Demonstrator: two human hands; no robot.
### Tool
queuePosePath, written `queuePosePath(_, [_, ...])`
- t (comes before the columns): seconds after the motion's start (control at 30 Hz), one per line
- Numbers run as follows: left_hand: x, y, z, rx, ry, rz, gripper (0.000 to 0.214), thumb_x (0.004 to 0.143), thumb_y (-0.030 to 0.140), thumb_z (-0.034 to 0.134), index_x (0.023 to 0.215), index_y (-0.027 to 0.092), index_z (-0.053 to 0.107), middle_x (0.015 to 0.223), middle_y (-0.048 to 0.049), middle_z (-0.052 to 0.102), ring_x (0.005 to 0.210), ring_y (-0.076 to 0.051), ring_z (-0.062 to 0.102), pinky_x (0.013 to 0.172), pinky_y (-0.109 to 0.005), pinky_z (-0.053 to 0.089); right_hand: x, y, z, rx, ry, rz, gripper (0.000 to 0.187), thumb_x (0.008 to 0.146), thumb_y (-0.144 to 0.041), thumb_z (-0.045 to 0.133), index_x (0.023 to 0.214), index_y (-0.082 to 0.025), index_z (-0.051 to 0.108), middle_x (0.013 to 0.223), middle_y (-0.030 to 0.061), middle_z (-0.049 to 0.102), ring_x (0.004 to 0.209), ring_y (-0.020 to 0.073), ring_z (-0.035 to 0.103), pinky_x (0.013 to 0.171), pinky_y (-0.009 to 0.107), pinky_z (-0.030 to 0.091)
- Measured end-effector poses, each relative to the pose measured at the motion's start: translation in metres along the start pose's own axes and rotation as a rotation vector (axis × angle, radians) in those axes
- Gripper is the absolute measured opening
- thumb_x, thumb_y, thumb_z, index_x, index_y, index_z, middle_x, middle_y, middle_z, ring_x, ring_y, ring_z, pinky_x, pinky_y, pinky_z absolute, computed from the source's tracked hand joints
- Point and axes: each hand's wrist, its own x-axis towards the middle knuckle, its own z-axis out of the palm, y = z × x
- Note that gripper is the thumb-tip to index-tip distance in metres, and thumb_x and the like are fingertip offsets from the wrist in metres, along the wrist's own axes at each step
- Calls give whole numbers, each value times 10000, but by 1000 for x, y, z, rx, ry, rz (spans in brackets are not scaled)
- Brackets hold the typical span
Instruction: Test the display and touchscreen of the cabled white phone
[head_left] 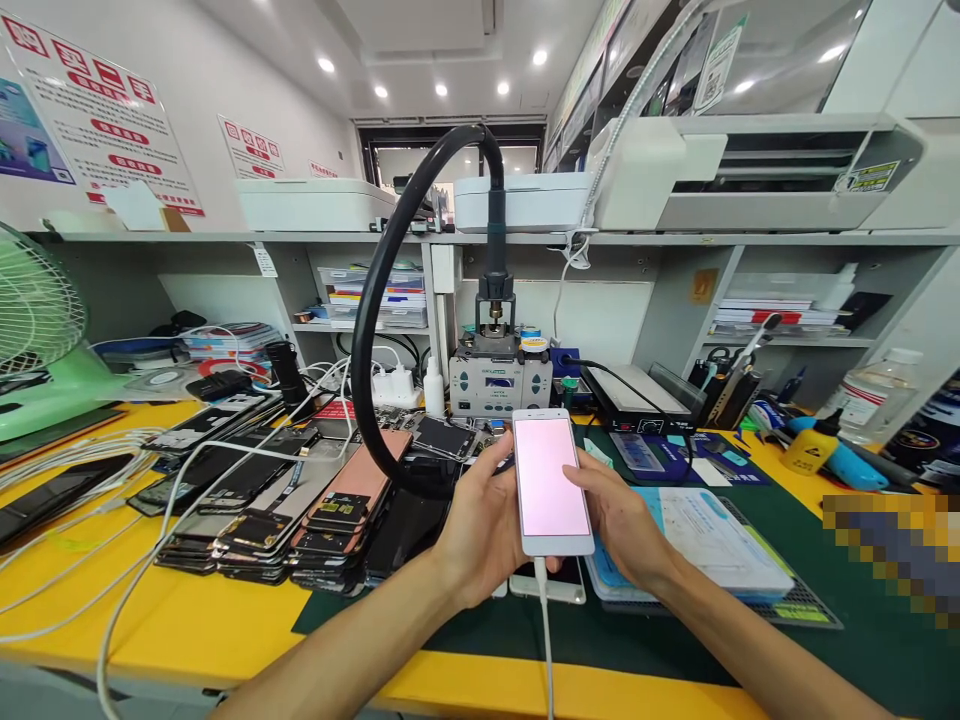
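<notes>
A white smartphone (553, 482) with a lit, blank pinkish-white screen is held upright in front of me. My left hand (480, 525) wraps around its left side and back, thumb along the edge. At its right edge is my right hand (619, 515), with a fingertip on the screen and the other fingers by the side; whether they also grip the phone is partly hidden. A white charging cable (544, 620) runs from the phone's bottom end down past the table edge. Beneath the hands, another white-edged phone (562, 583) lies on the green mat, partly covered.
Stacks of phone parts (337, 525) fill the left, with loose white cables (187, 480) around them. A black hose (367, 300) arches up from a grey rework station (501, 380). Right are a plastic case (712, 540), a yellow bottle (814, 445) and a green mat (847, 660).
</notes>
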Motion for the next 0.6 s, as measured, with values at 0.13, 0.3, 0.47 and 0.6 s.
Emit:
queuePosePath(0.13, [0,0,0,-12,35,-4,683,873,640,402,1293,119,538,983,-149,659,778,-244,633,495,-274,454,0,-3,5,-127,14,35,301,851,-416,581,1052,-194,553,766,17,613,622,184,625,498,286,508])
queuePosePath(0.3, [-1,0,-1,-19,45,-7,662,868,637,422,1254,120,572,940,-140,659,746,-224,630,491,-251,433,-3,-9,9,-147,-86,62,409,850,-450,601,1164,-207,505,712,-6,609,476,196,632,432,330,526])
queuePosePath(0.47, [-2,1,2,16,46,-6,662,871,651,396,1224,128,597,949,-131,655,706,-217,624,471,-272,451,-4,-6,4,2,-109,65,340,882,-369,534,1195,-237,543,806,6,602,531,187,635,441,338,542])
queuePosePath(0.6, [-2,1,3,33,26,-8,660,877,651,377,1191,121,617,939,-127,653,681,-205,615,465,-272,448,-3,-3,1,17,-71,42,291,874,-319,535,1140,-213,584,774,4,588,597,178,634,461,294,540])
